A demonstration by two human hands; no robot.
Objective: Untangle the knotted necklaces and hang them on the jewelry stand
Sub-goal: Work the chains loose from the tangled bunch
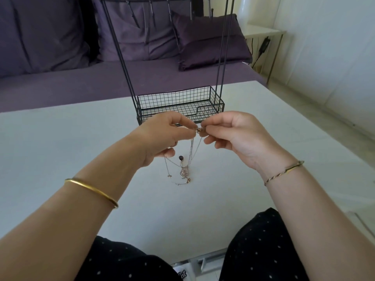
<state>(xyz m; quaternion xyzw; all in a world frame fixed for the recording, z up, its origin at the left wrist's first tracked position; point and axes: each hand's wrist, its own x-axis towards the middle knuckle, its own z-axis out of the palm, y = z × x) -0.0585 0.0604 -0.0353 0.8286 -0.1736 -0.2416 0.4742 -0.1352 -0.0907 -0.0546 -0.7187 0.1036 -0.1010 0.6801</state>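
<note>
A tangle of thin gold and silver necklaces hangs above the white table, with a dark round pendant and small charms dangling in it. My left hand and my right hand meet at the top of the tangle, each pinching the chains at a small gold piece between the fingertips. Just behind my hands stands the black wire jewelry stand, with a mesh basket at its base, tall rods, and hooks on a bar at the top. No necklace is seen on the hooks.
A purple sofa with cushions runs behind the table. A small white side table with a cable stands at the back right. My knees in dark dotted fabric are at the table's near edge.
</note>
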